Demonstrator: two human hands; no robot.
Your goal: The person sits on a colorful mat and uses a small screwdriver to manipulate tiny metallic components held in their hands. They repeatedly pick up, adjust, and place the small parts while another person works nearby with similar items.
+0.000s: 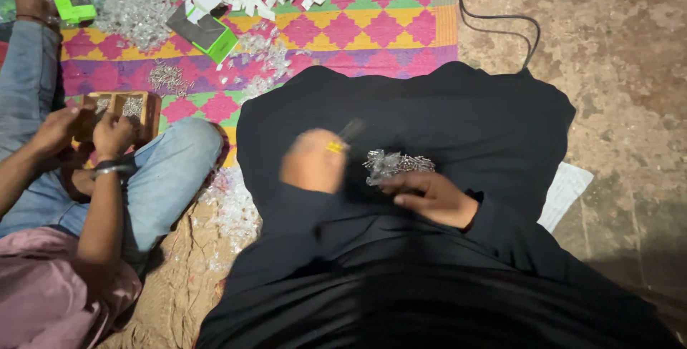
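Concrete floor, patterned mat at far edge. Black cloth lap [444,113] carrying pile of small metal pieces [397,164] near centre. Right hand [431,197] resting curled beside pile, touching it. Left hand [313,160] blurring, seemingly pinching small yellow part [335,147]; grip unclear. Sorting step seemingly underway. Co-worker's hands [86,134] working at wooden box [122,109].

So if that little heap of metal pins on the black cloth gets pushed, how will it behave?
The metal pins look small and loose, so they would probably scatter, not slide as one. The soft black cloth may sag and let them roll.
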